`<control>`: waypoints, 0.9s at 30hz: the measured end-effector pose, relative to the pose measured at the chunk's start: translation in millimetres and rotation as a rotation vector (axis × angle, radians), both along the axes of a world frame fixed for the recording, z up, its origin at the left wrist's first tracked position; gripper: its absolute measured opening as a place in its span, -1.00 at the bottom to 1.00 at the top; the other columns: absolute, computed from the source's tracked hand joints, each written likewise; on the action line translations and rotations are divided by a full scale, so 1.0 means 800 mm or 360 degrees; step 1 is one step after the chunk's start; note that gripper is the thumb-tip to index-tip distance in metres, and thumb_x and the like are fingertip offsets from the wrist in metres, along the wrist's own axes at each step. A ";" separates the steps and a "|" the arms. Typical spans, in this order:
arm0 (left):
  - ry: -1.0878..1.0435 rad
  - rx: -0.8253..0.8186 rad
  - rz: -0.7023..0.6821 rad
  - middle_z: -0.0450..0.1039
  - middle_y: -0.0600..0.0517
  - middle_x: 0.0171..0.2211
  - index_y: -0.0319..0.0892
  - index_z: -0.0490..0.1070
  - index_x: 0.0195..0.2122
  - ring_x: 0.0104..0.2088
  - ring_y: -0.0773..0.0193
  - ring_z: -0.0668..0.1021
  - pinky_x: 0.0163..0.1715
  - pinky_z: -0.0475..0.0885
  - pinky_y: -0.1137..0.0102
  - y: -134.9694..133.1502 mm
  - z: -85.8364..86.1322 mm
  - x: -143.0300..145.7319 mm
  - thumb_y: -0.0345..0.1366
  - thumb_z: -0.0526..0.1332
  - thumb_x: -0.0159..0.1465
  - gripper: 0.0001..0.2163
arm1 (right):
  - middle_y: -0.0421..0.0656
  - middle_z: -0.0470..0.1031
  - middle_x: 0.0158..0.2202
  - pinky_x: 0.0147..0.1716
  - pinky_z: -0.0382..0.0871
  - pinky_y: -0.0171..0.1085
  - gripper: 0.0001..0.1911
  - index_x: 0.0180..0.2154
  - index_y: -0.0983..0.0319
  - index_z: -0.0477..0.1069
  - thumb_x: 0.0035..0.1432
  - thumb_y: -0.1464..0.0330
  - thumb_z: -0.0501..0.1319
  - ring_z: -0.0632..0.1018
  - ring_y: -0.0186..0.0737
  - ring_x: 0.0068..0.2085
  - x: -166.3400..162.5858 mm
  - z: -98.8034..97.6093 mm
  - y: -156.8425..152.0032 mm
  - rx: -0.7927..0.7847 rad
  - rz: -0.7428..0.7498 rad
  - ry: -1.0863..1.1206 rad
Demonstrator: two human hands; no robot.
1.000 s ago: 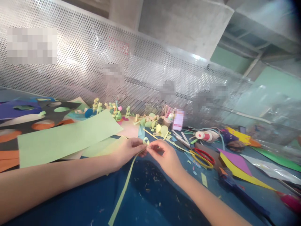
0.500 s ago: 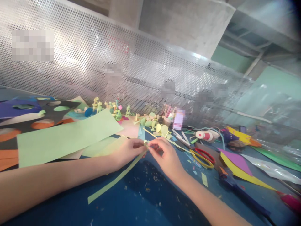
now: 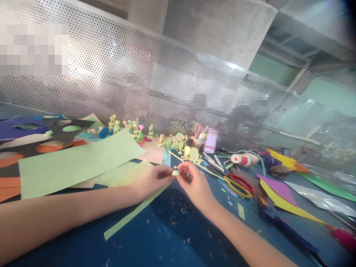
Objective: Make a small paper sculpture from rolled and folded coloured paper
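My left hand [image 3: 151, 180] and my right hand [image 3: 194, 183] meet over the blue table [image 3: 172, 237], fingertips pinched together. Between them is the rolled-up end [image 3: 175, 172] of a long pale green paper strip [image 3: 130, 217]. The rest of the strip trails down to the left and lies on the table. Both hands grip the small coil, left thumb and forefinger on one side, right fingers on the other.
A large green paper sheet [image 3: 75, 163] lies to the left over black, orange and purple cut sheets. Red and yellow scissors [image 3: 239, 184], a ribbon spool [image 3: 240, 160], small paper figures [image 3: 133, 131] and coloured scraps crowd the back and right. A perforated metal screen [image 3: 139, 81] rises behind.
The strip's loose tail has swung from pointing at me to lying out to the left. The open loop at its end is now rolled into a tight coil between my fingers.
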State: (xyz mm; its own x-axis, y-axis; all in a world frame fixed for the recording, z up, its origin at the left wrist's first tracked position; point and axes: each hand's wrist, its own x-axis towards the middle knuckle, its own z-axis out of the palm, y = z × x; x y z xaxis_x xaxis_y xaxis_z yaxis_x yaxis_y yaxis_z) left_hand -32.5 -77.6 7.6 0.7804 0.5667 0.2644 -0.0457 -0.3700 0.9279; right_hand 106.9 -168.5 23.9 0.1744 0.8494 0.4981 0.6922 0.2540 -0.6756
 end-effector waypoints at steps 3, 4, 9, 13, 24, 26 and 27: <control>-0.0018 0.0025 0.0021 0.44 0.05 -0.35 -0.18 0.42 -0.29 -0.30 0.28 0.47 -0.23 0.35 0.41 0.004 -0.006 0.001 -0.25 0.13 0.16 -0.83 | -0.18 0.41 -0.33 -0.30 0.40 -0.32 -0.93 -0.30 0.20 0.32 0.10 0.39 0.12 0.47 -0.28 -0.31 0.000 0.000 0.000 -0.0016 0.0043 0.0027; -0.0021 0.0006 -0.0002 0.44 0.06 -0.38 -0.18 0.41 -0.30 -0.33 0.29 0.47 -0.26 0.36 0.41 0.005 -0.007 0.001 -0.25 0.12 0.16 -0.84 | -0.17 0.41 -0.31 -0.29 0.41 -0.31 -0.92 -0.30 0.21 0.33 0.10 0.38 0.13 0.48 -0.28 -0.30 0.000 -0.001 0.000 -0.0025 0.0068 0.0047; -0.0050 -0.0158 -0.0059 0.41 0.08 -0.45 -0.21 0.37 -0.33 -0.42 0.33 0.47 -0.35 0.37 0.44 0.003 -0.006 0.000 -0.21 0.14 0.16 -0.83 | -0.16 0.45 -0.36 -0.29 0.43 -0.27 -0.84 -0.29 0.23 0.37 0.12 0.30 0.10 0.50 -0.26 -0.34 0.004 0.002 0.003 -0.0236 0.0228 0.0494; -0.0037 -0.0236 -0.0039 0.40 0.10 -0.49 -0.20 0.33 -0.26 -0.47 0.36 0.45 -0.42 0.35 0.47 0.001 -0.004 0.000 -0.19 0.19 0.13 -0.78 | -0.18 0.44 -0.45 -0.37 0.43 -0.28 -0.78 -0.37 0.25 0.40 0.07 0.22 0.15 0.48 -0.28 -0.43 0.010 0.005 0.008 -0.0375 0.0198 0.0712; 0.0072 -0.0298 -0.0016 0.43 0.09 -0.51 -0.17 0.33 -0.26 -0.50 0.38 0.43 -0.50 0.32 0.50 0.000 -0.005 0.000 -0.20 0.22 0.09 -0.77 | -0.26 0.38 -0.57 -0.47 0.34 -0.33 -0.81 -0.43 0.27 0.40 0.02 0.26 0.20 0.41 -0.35 -0.53 0.026 0.011 0.008 -0.0670 0.0128 0.0565; 0.0073 -0.0303 -0.0021 0.43 0.10 -0.52 -0.17 0.32 -0.26 -0.51 0.38 0.43 -0.50 0.32 0.50 0.001 -0.005 0.000 -0.22 0.22 0.09 -0.78 | -0.26 0.38 -0.57 -0.48 0.34 -0.33 -0.80 -0.42 0.27 0.40 0.03 0.25 0.18 0.41 -0.35 -0.54 0.026 0.012 0.008 -0.0668 0.0139 0.0535; 0.0071 -0.0301 -0.0020 0.42 0.10 -0.52 -0.17 0.32 -0.27 -0.51 0.38 0.43 -0.50 0.32 0.50 0.001 -0.005 0.000 -0.22 0.22 0.09 -0.78 | -0.25 0.38 -0.56 -0.48 0.34 -0.33 -0.78 -0.42 0.27 0.40 0.05 0.23 0.17 0.41 -0.35 -0.54 0.025 0.013 0.008 -0.0661 0.0142 0.0526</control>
